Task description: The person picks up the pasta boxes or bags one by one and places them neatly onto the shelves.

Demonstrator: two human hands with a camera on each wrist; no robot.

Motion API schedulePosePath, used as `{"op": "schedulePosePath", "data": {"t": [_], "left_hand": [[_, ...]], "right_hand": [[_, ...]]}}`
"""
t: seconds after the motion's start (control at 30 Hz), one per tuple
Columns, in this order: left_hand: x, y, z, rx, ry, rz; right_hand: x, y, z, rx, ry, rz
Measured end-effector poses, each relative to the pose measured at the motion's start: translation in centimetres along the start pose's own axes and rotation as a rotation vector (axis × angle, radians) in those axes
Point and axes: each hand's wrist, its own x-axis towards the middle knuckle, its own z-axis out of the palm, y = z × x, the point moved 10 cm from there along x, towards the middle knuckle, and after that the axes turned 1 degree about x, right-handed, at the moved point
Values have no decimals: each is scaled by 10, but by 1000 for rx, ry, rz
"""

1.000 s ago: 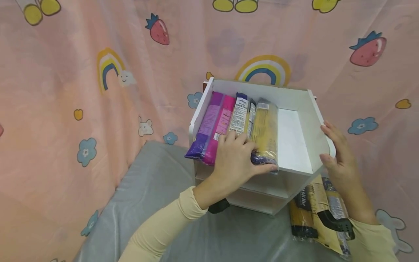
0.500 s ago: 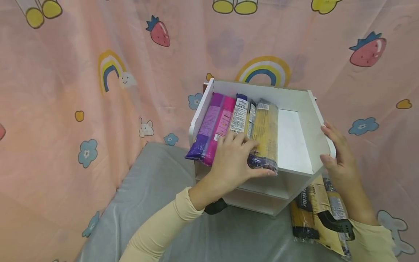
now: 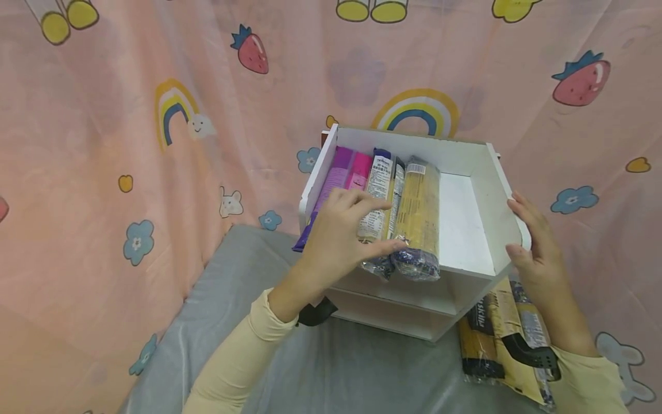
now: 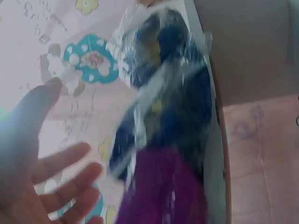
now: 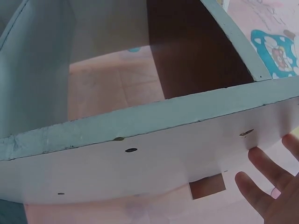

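Left hand (image 3: pixel 331 237) released, thumb near yellow pack (image 3: pixel 420 207); snag could drag overhanging end off rack (image 3: pixel 464 221). Right hand (image 3: pixel 540 247) merely touches rack, fingers loose; bump might shift it.

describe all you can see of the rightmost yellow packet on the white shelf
The long, shiny, yellow plastic packet has a white barcode label at its far end and a crinkled dark-blue near end. It lies in the top of the white shelf unit, near end over the front edge, beside a white-labelled plastic packet. The thumb of the left hand overlaps it in view; contact is unclear.
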Motion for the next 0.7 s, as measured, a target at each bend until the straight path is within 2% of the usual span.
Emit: {"op": "schedulePosePath", "data": {"t": [0.2, 0.4, 0.5, 0.7], "left_hand": [[0, -15, -22, -101, 55, 82], [1, -45, -44, -251, 119, 128], [0, -65, -48, -286, 129, 128], [-7, -106, -51, -419, 165, 67]], "right_hand": [[0, -2, 2, 18, -38, 17], [-1, -2, 3, 18, -57, 54], [-1, -2, 3, 25, -39, 47], [0, -3, 3, 32, -21, 45]]}}
